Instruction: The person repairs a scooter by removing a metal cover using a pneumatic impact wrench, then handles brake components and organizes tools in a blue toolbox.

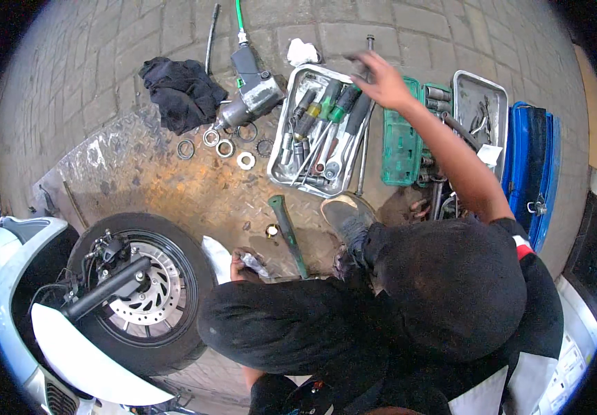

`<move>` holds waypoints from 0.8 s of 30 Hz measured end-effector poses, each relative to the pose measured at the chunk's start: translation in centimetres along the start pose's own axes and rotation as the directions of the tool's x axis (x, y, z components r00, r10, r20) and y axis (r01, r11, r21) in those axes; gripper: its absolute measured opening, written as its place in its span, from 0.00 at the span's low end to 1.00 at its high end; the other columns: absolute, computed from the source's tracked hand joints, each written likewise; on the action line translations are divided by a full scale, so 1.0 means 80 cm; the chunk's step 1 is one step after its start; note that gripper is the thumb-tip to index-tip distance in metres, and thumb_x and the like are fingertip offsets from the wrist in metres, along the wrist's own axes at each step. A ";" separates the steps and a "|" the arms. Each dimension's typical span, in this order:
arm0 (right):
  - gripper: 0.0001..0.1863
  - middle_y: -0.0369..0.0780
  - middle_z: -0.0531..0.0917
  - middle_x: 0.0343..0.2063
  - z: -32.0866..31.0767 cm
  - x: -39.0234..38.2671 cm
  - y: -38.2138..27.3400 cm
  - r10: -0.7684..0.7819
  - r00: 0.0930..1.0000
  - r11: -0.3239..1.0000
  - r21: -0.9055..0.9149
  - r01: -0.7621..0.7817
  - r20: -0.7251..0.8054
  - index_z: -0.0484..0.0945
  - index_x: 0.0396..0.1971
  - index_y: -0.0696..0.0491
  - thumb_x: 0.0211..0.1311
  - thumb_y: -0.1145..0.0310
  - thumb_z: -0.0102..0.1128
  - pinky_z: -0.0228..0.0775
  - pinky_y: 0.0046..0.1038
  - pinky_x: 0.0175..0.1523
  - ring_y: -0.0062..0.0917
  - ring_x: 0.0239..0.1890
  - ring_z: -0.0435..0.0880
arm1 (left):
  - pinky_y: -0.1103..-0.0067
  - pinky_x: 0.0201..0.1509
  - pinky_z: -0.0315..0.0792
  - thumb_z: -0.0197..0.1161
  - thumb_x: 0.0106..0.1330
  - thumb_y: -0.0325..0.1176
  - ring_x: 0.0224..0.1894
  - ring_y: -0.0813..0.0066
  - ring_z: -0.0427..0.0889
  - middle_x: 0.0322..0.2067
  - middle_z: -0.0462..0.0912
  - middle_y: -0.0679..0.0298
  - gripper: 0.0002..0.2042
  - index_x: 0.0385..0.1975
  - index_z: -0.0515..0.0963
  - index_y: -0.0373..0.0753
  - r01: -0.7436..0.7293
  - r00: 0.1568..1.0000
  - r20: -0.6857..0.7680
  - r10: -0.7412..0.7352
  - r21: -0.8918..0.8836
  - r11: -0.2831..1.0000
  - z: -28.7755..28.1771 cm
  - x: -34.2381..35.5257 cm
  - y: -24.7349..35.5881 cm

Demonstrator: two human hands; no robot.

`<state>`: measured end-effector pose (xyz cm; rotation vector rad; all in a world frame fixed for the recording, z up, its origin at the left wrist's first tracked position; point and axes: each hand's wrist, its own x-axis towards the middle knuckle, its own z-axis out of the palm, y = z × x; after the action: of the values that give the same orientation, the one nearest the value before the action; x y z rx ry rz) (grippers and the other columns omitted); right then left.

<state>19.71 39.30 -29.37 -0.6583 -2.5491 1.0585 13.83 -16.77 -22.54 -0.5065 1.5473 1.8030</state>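
My right hand reaches over the upper right corner of a metal tray, fingers apart, beside a long steel rod. The tray holds several screwdrivers, a ratchet and sockets. My left hand, low beside my dark-clad knee, grips a small pale plastic packet; part of the hand is hidden. A long green-handled tool lies just right of it on the worn steel plate, near a small brass-coloured round part.
An impact wrench, a black cloth and several rings sit upper left. A scooter's front wheel and white fender occupy lower left. A green socket case, second tray and blue toolbox stand right.
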 end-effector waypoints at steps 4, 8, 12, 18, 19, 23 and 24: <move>0.29 0.45 0.74 0.55 0.052 0.084 -0.026 -0.101 0.989 0.994 -0.023 0.104 0.107 0.71 0.61 0.44 0.59 0.61 0.64 0.73 0.41 0.55 0.43 0.54 0.78 | 0.75 0.26 0.66 0.54 0.63 0.46 0.21 0.72 0.71 0.21 0.73 0.62 0.15 0.26 0.69 0.39 0.097 0.988 0.105 -0.113 0.150 0.984 -0.015 0.009 0.019; 0.21 0.45 0.77 0.50 0.081 0.108 -0.018 -0.108 0.972 0.979 -0.148 0.141 0.210 0.76 0.54 0.47 0.59 0.62 0.63 0.72 0.43 0.55 0.42 0.52 0.78 | 0.77 0.28 0.68 0.60 0.65 0.48 0.22 0.73 0.72 0.19 0.71 0.65 0.15 0.26 0.71 0.42 0.035 0.993 -0.116 0.001 0.312 0.949 -0.051 0.002 0.069; 0.16 0.45 0.80 0.40 0.055 0.097 0.006 -0.113 0.987 0.993 -0.029 0.117 0.110 0.79 0.46 0.53 0.60 0.62 0.63 0.73 0.41 0.49 0.41 0.45 0.80 | 0.79 0.22 0.63 0.55 0.68 0.44 0.18 0.76 0.68 0.17 0.70 0.64 0.16 0.22 0.69 0.40 -0.133 0.976 -0.117 0.181 0.335 0.933 0.000 0.000 0.155; 0.16 0.45 0.82 0.39 -0.031 0.033 -0.007 0.011 0.987 0.982 0.189 0.020 -0.160 0.83 0.42 0.56 0.59 0.62 0.66 0.75 0.33 0.42 0.34 0.37 0.83 | 0.83 0.22 0.63 0.59 0.68 0.36 0.18 0.78 0.67 0.19 0.67 0.65 0.12 0.27 0.66 0.39 -0.446 0.889 0.092 0.449 0.397 0.802 0.080 -0.007 0.265; 0.15 0.44 0.81 0.39 -0.036 0.010 -0.008 0.060 0.985 0.977 0.213 -0.025 -0.160 0.83 0.42 0.56 0.58 0.63 0.67 0.75 0.33 0.44 0.34 0.38 0.83 | 0.83 0.22 0.62 0.57 0.69 0.35 0.19 0.79 0.67 0.19 0.67 0.67 0.11 0.27 0.66 0.39 -0.434 0.893 0.111 0.436 0.470 0.768 0.099 0.002 0.275; 0.14 0.44 0.80 0.41 -0.026 -0.035 -0.048 -0.150 0.988 0.982 0.109 0.154 -0.047 0.82 0.39 0.57 0.54 0.68 0.68 0.75 0.34 0.48 0.37 0.42 0.82 | 0.84 0.25 0.62 0.59 0.69 0.34 0.21 0.83 0.66 0.22 0.71 0.68 0.10 0.27 0.70 0.38 -0.506 0.853 0.331 0.404 0.714 0.484 0.166 0.041 0.303; 0.13 0.43 0.79 0.40 -0.014 -0.040 -0.061 -0.160 0.987 0.978 0.133 0.159 -0.004 0.82 0.38 0.57 0.53 0.69 0.69 0.75 0.33 0.47 0.36 0.43 0.81 | 0.82 0.28 0.64 0.62 0.67 0.36 0.24 0.82 0.69 0.24 0.74 0.68 0.11 0.29 0.74 0.35 -0.427 0.890 0.300 0.345 0.815 0.393 0.202 0.049 0.308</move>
<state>21.50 35.26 -25.37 -0.4084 -2.4630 1.1639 -4.18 -1.24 -4.72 0.4845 2.3837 1.0063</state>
